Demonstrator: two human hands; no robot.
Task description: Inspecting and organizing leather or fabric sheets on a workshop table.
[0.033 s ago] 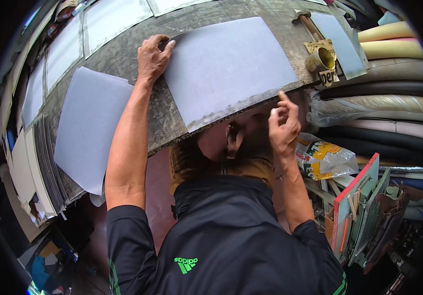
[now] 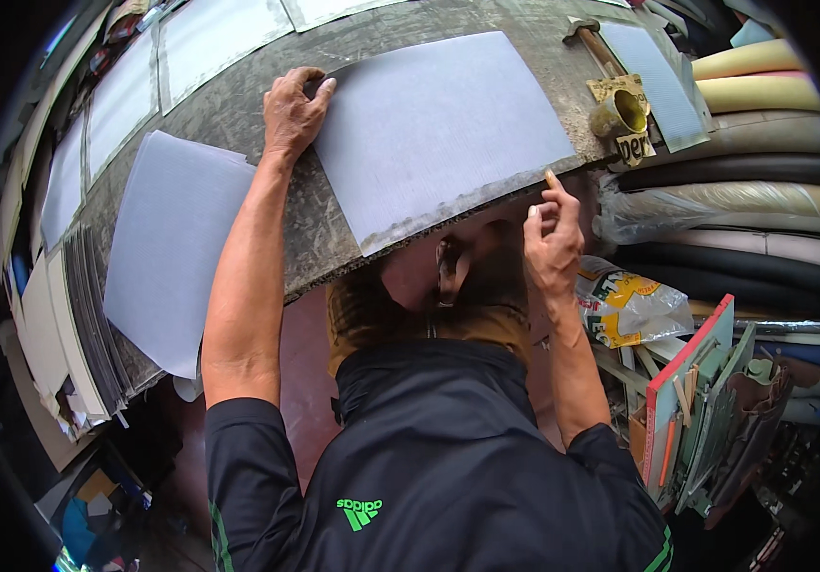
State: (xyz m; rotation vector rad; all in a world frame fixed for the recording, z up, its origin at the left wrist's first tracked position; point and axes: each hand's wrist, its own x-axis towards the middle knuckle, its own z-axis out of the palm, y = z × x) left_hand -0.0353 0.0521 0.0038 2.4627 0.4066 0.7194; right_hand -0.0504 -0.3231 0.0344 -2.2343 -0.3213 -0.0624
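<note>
A pale grey-lilac sheet [image 2: 438, 133] lies at the dark worktable's near edge [image 2: 300, 286], with a greyish band along its lower side. My left hand [image 2: 293, 114] rests at the sheet's upper left corner, fingers curled on it and thumb against the edge. Just beyond the lower right edge, my right hand [image 2: 553, 243] holds nothing visible, its index finger extended toward the sheet and the others bent. Another stack of similar sheets [image 2: 172, 238] lies left of my left forearm.
Right of the sheet are a hammer [image 2: 600, 48], a yellow can [image 2: 617, 114] and a narrow panel [image 2: 653, 86]. Fabric rolls [image 2: 753, 95], a plastic bag [image 2: 629, 305] and upright boards [image 2: 686, 400] crowd the right. Card stacks [image 2: 76, 334] line the left; white sheets [image 2: 219, 43] lie along the back.
My right hand has shifted slightly up and to the right, toward the sheet's edge. My left hand stays at the corner.
</note>
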